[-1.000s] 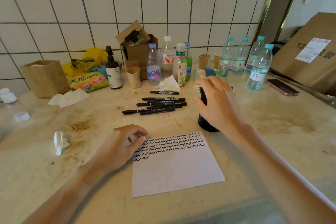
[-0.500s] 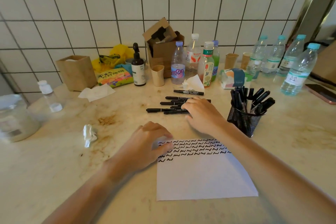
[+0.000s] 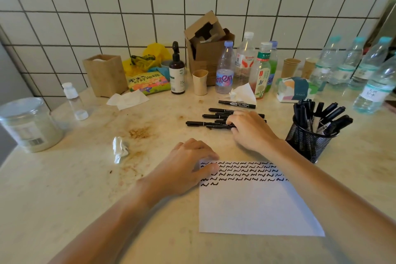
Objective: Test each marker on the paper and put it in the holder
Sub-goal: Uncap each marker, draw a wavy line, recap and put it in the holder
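Note:
A white paper (image 3: 252, 208) lies in front of me, its top rows filled with black squiggles. My left hand (image 3: 186, 167) rests curled on the paper's top left corner and holds nothing. Behind the paper lies a row of several black markers (image 3: 212, 116), one more marker (image 3: 236, 104) lying apart behind them. My right hand (image 3: 250, 128) is laid over the right end of the row, fingers closing on the nearest marker (image 3: 216, 127). A black mesh holder (image 3: 308, 141) with several markers in it stands to the right.
Along the tiled wall stand several water bottles (image 3: 372, 90), a tissue pack (image 3: 296, 90), drink bottles (image 3: 225, 70), a cardboard box (image 3: 205, 49), paper cups, a dark pump bottle (image 3: 176, 70) and a wooden box (image 3: 106, 75). A crumpled tissue (image 3: 120, 148) and a plastic jar (image 3: 30, 124) sit left.
My right hand left the holder, where it had set a marker, and moved left onto the row of markers. My view swung left. My left hand stayed on the paper.

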